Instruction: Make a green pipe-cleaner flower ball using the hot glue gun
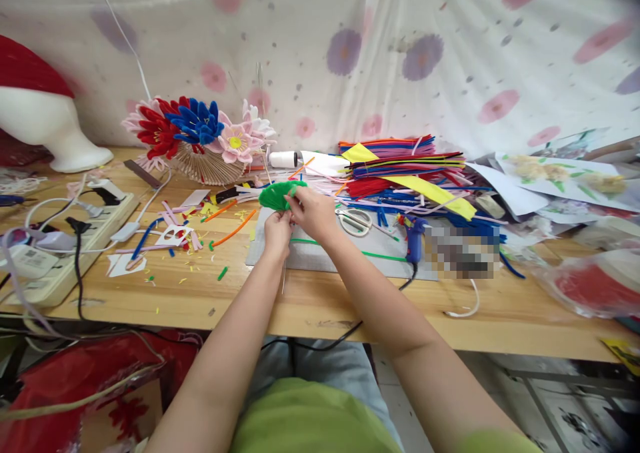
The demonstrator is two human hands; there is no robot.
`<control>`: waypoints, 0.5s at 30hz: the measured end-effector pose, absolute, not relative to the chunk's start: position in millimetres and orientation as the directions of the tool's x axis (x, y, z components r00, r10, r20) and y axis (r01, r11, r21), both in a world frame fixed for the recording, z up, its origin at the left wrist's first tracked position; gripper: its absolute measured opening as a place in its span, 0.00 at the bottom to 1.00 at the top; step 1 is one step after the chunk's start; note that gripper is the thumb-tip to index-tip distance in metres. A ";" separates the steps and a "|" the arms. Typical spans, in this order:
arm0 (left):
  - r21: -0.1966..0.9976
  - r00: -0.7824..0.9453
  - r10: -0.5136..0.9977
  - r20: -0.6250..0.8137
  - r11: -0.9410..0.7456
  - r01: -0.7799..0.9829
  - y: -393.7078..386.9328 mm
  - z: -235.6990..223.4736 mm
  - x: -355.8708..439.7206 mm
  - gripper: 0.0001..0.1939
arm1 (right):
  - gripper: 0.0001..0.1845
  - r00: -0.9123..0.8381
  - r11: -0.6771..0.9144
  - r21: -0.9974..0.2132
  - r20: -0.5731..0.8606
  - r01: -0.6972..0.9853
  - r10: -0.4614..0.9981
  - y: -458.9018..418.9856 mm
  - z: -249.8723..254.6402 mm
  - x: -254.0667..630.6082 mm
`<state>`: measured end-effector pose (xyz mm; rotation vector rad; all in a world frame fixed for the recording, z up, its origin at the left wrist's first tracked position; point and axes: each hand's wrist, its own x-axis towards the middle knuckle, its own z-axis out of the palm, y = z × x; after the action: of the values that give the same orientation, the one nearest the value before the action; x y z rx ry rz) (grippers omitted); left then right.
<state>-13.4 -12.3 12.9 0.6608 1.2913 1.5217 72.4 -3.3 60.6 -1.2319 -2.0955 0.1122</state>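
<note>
A green fuzzy leaf-shaped piece [274, 195], seemingly made of pipe cleaners, is held up above the grey mat [325, 258]. My left hand [278, 231] is closed at its lower edge, and a thin wire [284, 278] hangs below that hand. My right hand [314, 214] pinches the right side of the piece, with the fingertips close to the left thumb. Just right of my right hand lie scissors [354, 222] with pale handles. A long green pipe cleaner [384, 256] stretches across the mat under my right forearm.
A blue glue gun [414, 238] stands at the mat's right. Behind are bundled coloured pipe cleaners [410, 166]. Fabric-like flowers [197, 123] fill a fan-shaped holder [210, 166] at back left. A power strip [87, 239] with cables, scraps and a white mannequin head [43, 129] occupy the left.
</note>
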 end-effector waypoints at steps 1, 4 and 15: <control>0.894 -0.311 0.920 -0.241 0.086 -0.439 -12.9 15.3 -14.6 0.08 | 0.13 -0.237 0.525 -0.490 0.533 0.696 0.813 -0.2 54.0 78.3; 0.751 -0.134 0.932 -0.336 0.180 -0.635 -16.7 22.5 -17.9 0.08 | 0.14 0.005 0.382 -0.797 0.435 0.468 0.900 11.4 34.8 93.3; 0.205 0.205 0.958 -0.199 0.245 -0.948 -31.9 35.2 -8.6 0.16 | 0.14 -0.162 -0.339 -0.838 -0.298 -0.428 0.941 11.3 13.3 90.0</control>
<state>-8.6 -31.9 35.2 0.0407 0.3098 1.3291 90.0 11.3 13.3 -1.0310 -0.7337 1.7003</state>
